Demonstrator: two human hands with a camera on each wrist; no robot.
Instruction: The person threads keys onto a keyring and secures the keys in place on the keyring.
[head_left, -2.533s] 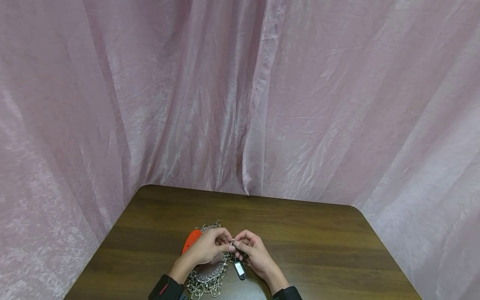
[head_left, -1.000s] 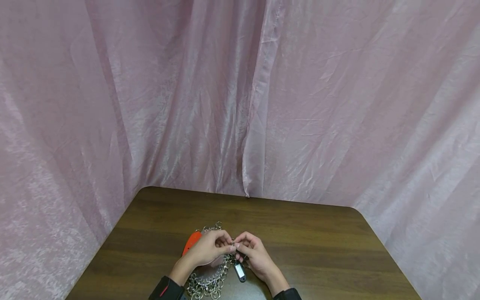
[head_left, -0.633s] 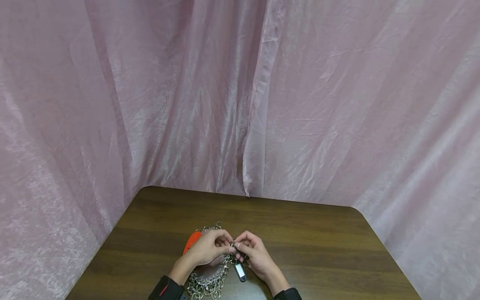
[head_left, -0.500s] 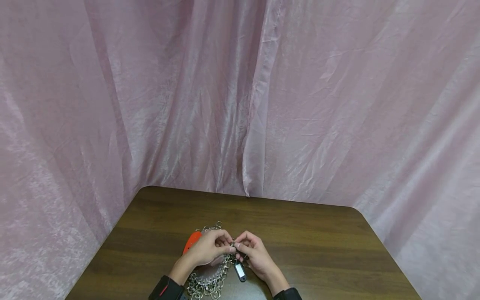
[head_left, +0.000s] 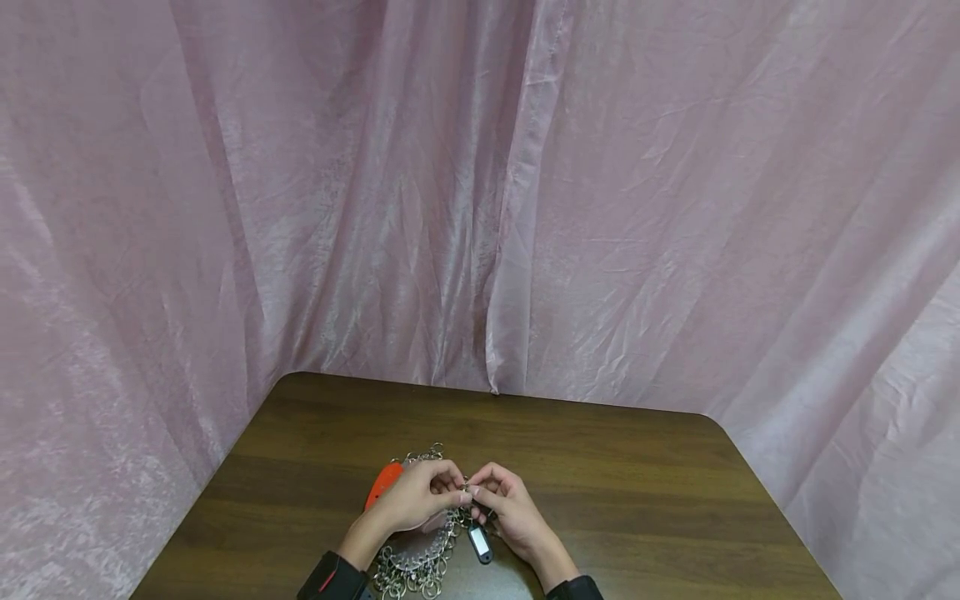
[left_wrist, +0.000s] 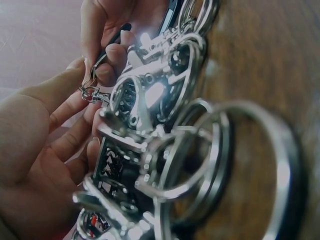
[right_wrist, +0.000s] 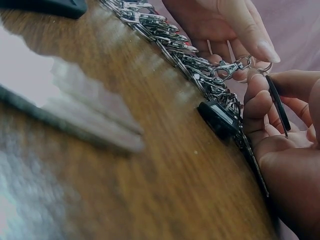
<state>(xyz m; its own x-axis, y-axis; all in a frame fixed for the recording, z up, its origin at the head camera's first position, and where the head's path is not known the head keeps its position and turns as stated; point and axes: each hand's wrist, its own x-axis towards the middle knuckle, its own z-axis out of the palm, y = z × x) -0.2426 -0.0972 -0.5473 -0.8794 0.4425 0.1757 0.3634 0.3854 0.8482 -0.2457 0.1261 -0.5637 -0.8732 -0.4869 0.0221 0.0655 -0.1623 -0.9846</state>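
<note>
Between fingertips (right_wrist: 268,52) of left hand (head_left: 420,493) and right hand (head_left: 512,507): one small metal ring (right_wrist: 262,67)

Pinched there with thumbs and fingers nearly closed; linked to one clasp (right_wrist: 230,69). In right hand: one thin dark piece (right_wrist: 279,102). Just nearer: one black tag (head_left: 480,543). On table (head_left: 637,483), left: one orange piece (head_left: 384,484), metal rings (head_left: 411,575) too many to count.

A curtained-off workspace: pink drapes (head_left: 405,208) border a brown table (head_left: 645,492).
</note>
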